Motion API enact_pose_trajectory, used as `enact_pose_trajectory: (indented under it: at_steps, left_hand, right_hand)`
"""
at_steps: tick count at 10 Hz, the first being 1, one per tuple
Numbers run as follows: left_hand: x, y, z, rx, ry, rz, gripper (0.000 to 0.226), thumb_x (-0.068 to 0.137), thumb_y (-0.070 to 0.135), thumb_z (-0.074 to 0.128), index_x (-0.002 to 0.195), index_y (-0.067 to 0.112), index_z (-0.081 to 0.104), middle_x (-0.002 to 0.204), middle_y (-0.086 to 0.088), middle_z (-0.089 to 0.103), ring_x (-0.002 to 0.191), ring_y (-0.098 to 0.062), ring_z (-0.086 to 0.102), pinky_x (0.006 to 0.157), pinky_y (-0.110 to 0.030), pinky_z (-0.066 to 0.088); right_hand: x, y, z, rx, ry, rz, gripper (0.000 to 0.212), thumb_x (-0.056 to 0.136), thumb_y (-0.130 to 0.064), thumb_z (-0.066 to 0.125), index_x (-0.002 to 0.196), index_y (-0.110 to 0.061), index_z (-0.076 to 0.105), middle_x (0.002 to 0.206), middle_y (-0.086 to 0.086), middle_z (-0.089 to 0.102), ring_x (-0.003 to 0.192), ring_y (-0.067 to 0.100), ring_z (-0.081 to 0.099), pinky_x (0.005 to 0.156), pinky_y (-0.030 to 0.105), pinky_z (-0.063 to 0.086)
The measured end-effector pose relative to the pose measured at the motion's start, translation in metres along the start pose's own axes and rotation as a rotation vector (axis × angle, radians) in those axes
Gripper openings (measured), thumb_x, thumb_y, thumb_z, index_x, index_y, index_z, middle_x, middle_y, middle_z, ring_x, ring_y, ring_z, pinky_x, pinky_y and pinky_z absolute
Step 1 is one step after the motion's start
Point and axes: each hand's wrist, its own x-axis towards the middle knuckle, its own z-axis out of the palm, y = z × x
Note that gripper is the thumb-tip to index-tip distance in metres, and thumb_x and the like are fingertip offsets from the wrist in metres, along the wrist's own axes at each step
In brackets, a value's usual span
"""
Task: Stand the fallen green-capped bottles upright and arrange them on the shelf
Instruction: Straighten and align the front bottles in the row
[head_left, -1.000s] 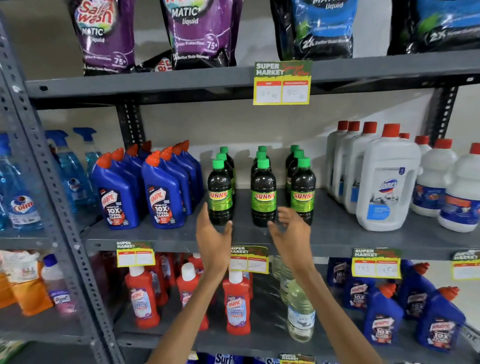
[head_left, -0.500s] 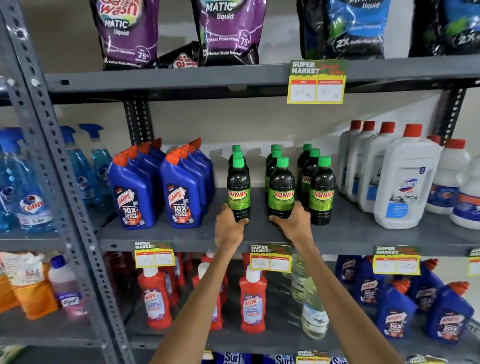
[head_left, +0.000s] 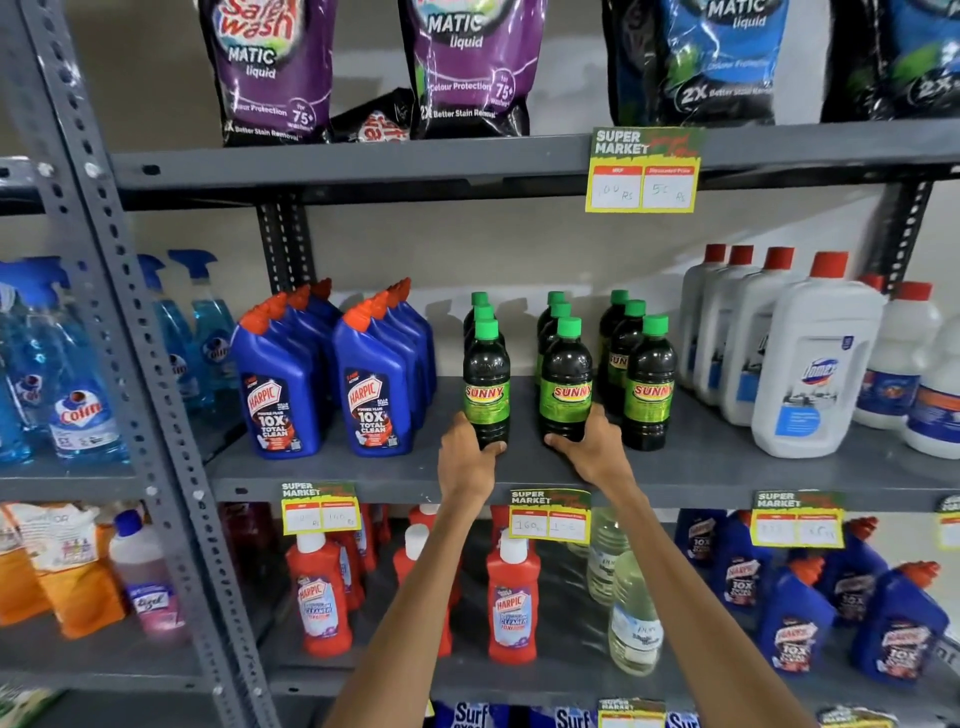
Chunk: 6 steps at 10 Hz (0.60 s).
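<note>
Several dark green-capped bottles with green SUNNY labels stand upright in three rows on the grey middle shelf (head_left: 727, 467). My left hand (head_left: 467, 457) grips the base of the front left bottle (head_left: 485, 384). My right hand (head_left: 592, 447) wraps the base of the front middle bottle (head_left: 566, 384). The front right bottle (head_left: 649, 384) stands free beside my right hand. More bottles line up behind each front one.
Blue Harpic bottles (head_left: 322, 384) stand to the left, white red-capped bottles (head_left: 810, 358) to the right. Detergent pouches (head_left: 467, 67) sit on the shelf above. Price tags (head_left: 550, 514) hang on the shelf edge. Red bottles (head_left: 511, 603) fill the shelf below.
Both hands moved from open in front of the shelf onto the bases of the front left and middle bottles. The view has shifted closer.
</note>
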Motion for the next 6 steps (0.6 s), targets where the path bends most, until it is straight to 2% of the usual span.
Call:
enact_pose_trajectory:
  at_steps: [5,6]
  left_hand:
    - [-0.001,-0.001,0.0,0.057,-0.007,0.008,0.053,0.079,0.021,0.079,0.121,0.006,0.049,0.119,-0.015,0.066,0.111,-0.032,0.063,0.088,-0.042,0.053]
    - [-0.001,0.002,-0.001,0.068,-0.006,0.012,0.056,0.079,0.02,0.079,0.123,0.005,0.049,0.121,-0.015,0.066,0.113,-0.032,0.062,0.089,-0.042,0.051]
  right_hand:
    - [-0.002,-0.001,-0.002,-0.003,-0.004,0.032,0.068,0.076,-0.025,0.08,0.126,0.003,0.043,0.127,0.021,0.06,0.119,0.036,0.056,0.094,0.04,0.047]
    - [-0.018,-0.004,-0.005,0.016,0.001,-0.008,0.079,0.075,-0.024,0.081,0.134,0.003,0.035,0.132,0.019,0.056,0.124,0.035,0.053,0.098,0.04,0.046]
